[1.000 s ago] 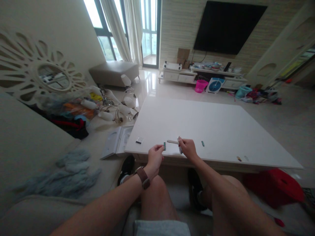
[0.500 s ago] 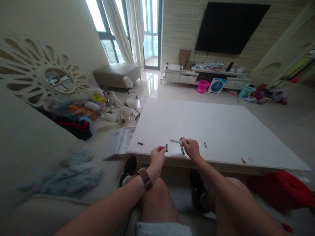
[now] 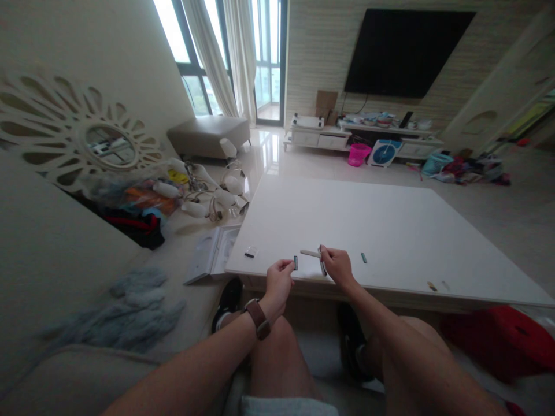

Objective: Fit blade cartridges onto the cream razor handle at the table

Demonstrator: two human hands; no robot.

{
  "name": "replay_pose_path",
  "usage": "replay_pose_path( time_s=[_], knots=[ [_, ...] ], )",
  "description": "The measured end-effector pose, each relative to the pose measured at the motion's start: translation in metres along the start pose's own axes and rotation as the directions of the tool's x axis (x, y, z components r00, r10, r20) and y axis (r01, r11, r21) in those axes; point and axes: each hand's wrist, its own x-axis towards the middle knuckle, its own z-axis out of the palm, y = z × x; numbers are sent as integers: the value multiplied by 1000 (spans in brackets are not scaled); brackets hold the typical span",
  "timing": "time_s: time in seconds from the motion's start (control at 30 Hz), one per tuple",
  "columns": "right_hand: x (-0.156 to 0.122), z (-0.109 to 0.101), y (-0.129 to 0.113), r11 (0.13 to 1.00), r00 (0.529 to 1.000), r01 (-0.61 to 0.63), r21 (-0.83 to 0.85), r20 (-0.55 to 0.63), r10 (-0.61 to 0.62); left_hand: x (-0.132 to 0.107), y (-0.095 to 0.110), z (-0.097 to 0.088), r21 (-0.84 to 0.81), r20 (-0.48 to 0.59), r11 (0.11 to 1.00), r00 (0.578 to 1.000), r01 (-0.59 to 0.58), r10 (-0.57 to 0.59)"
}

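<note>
My left hand (image 3: 280, 280), with a brown watch strap on the wrist, pinches a small dark green strip (image 3: 295, 263) above the white table's near edge. To its right, my right hand (image 3: 337, 264) is closed on what looks like a folding straight razor (image 3: 309, 253). A pale flat arm of it points left towards the green strip, and a dark-edged arm points down towards me. The two held things are a short gap apart. Another small green strip (image 3: 363, 258) lies on the table right of my right hand.
On the white table (image 3: 338, 214) lie a small clear packet with a black bar (image 3: 250, 253) at left and a small brown-yellow piece (image 3: 432, 286) at right. An open white box (image 3: 206, 254) stands left of the table, a red stool (image 3: 494, 341) at right.
The view has tilted up a little, so the room sits slightly lower. Both hands keep their holds and barely move.
</note>
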Motion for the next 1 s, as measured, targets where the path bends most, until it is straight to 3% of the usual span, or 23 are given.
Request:
replay_pose_path(
  time_s=[0.13,0.3,0.43,0.57,0.83,1.0],
  knots=[
    [-7,8,-8,996,998,56,73,31,-58,1,-2,1,-6,4,1000,1000,7,-7],
    [-16,23,-18,994,986,105,44,122,-110,1,-4,0,-1,-7,1000,1000,-3,3],
    [-8,11,-9,998,998,45,-48,54,-42,0,-3,-1,-6,-6,1000,1000,21,-21],
    [0,0,0,1000,1000,-2,-26,8,2,0,-1,0,-9,-10,1000,1000,12,-12],
    [-13,15,-15,995,989,99,0,108,-98,0,-3,-1,-4,-4,1000,1000,14,-14],
    [-5,5,-5,998,998,24,-63,56,-21,1,-3,-1,33,-3,999,1000,21,-21]
  ],
)
